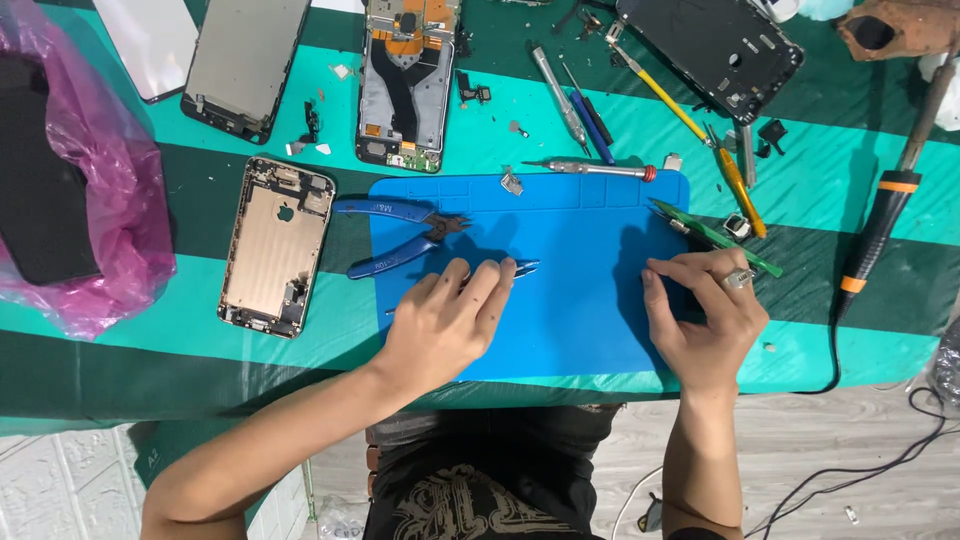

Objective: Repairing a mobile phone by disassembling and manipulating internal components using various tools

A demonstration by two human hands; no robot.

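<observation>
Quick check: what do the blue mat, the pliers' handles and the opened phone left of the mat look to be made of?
Blue mat: likely silicone or rubber, matte, with moulded compartments along its top edge. Pliers: dark metal jaws, with handles in glossy blue sleeves, probably plastic or rubber. Opened phone: gold-toned shell, seemingly brushed metal, small parts fixed inside.

tweezers [520, 266] | blue, flat on blue mat, tips rightward | circuit board [715, 235] | green, narrow, at mat's right edge
</observation>
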